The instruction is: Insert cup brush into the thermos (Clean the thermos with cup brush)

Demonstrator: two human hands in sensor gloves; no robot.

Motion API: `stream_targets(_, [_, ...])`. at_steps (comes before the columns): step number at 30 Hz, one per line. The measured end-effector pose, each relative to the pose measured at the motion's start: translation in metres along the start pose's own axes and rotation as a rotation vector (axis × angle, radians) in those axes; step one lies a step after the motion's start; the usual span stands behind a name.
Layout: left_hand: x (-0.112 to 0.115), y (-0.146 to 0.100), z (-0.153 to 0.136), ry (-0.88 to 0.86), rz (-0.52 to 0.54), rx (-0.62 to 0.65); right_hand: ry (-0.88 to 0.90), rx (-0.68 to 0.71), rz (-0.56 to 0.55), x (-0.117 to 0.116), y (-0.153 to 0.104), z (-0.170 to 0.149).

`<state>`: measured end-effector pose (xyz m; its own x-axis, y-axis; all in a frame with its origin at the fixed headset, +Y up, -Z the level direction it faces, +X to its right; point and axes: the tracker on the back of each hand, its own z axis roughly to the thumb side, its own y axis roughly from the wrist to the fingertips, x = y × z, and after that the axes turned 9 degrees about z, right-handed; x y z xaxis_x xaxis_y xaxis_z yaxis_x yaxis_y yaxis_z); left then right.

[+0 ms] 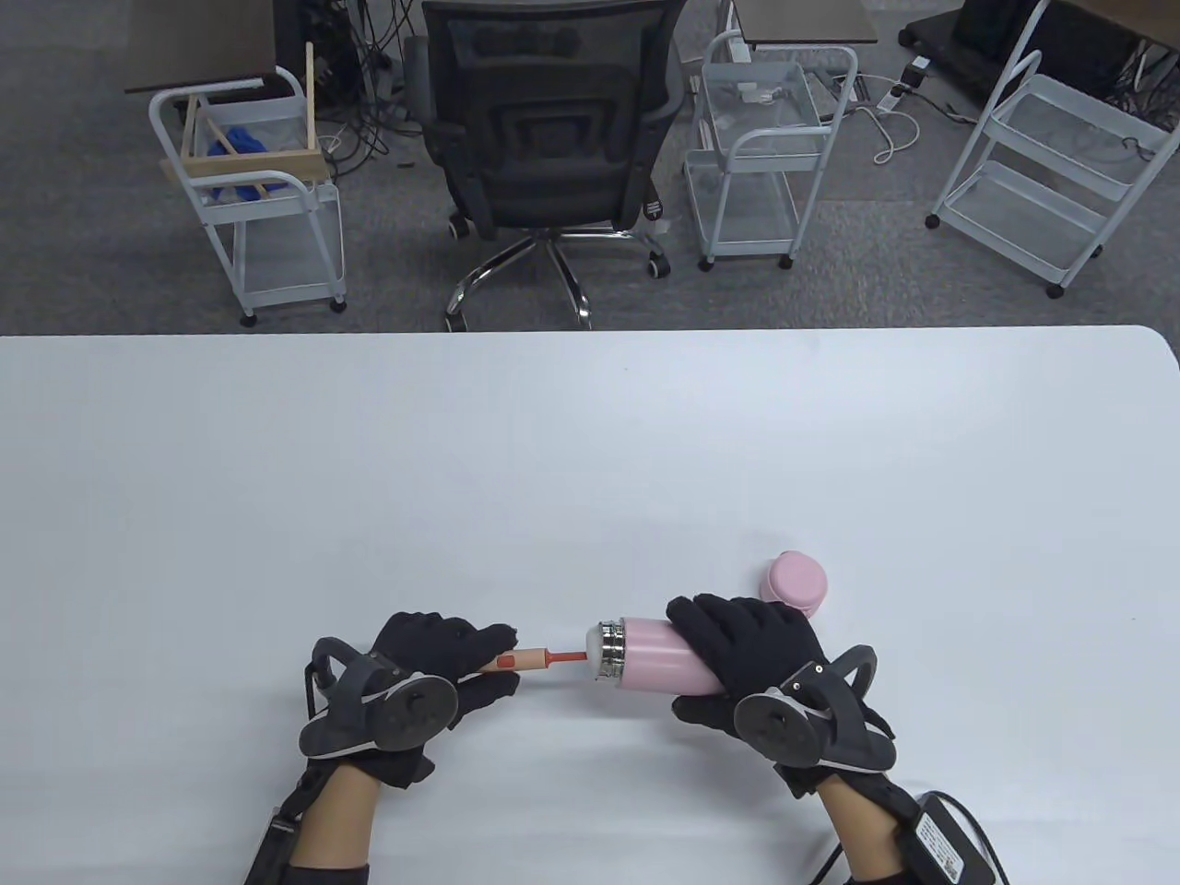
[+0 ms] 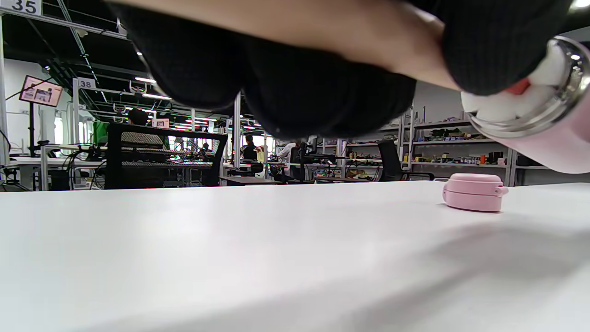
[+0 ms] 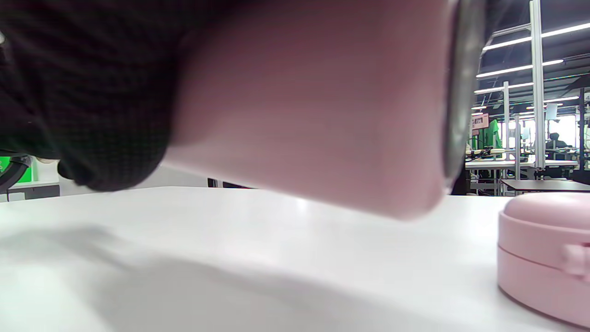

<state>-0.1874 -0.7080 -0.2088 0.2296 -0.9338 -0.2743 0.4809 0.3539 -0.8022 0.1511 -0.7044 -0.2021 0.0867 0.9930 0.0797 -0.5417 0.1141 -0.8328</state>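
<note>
My right hand (image 1: 737, 659) grips a pink thermos (image 1: 656, 653) held sideways above the table, its steel-rimmed mouth (image 1: 609, 651) pointing left. My left hand (image 1: 442, 664) holds the cup brush by its wooden handle (image 1: 518, 660); the red stem (image 1: 564, 656) leads right to the white sponge head (image 1: 595, 636), which sits in the thermos mouth. The left wrist view shows the white sponge (image 2: 498, 103) inside the steel rim (image 2: 548, 108). The right wrist view shows the pink thermos body (image 3: 313, 106) close up under my gloved fingers (image 3: 87, 92).
The pink thermos lid (image 1: 795, 581) lies on the white table (image 1: 590, 461) just behind my right hand; it also shows in the left wrist view (image 2: 474, 192) and the right wrist view (image 3: 546, 253). An office chair (image 1: 548, 138) and wire carts (image 1: 765, 147) stand beyond the far edge.
</note>
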Motion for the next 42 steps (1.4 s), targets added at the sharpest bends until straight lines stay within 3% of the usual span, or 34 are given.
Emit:
stream_targets(12, [-0.011, -0.007, -0.016, 0.065, 0.026, -0.034, 0.007, -0.034, -0.021, 0.004, -0.003, -0.010])
stream_targets(17, [-0.019, -0.020, -0.045, 0.073, 0.088, -0.185, 0.036, -0.107, -0.043, 0.005, -0.008, -0.030])
stream_targets(21, [-0.014, -0.024, -0.058, 0.163, 0.054, -0.284, 0.101, -0.140, -0.064, 0.003, -0.008, -0.039])
stream_targets(29, [0.006, -0.028, -0.079, 0.245, -0.059, -0.544, 0.438, -0.189, -0.125, -0.003, -0.008, -0.053])
stream_targets(38, [0.024, -0.028, -0.090, 0.250, -0.213, -0.659, 0.949, -0.202, -0.224, -0.010, -0.011, -0.067])
stream_targets(42, [0.031, -0.028, -0.093, 0.251, -0.255, -0.678, 1.195, -0.183, -0.206, -0.019, -0.010, -0.072])
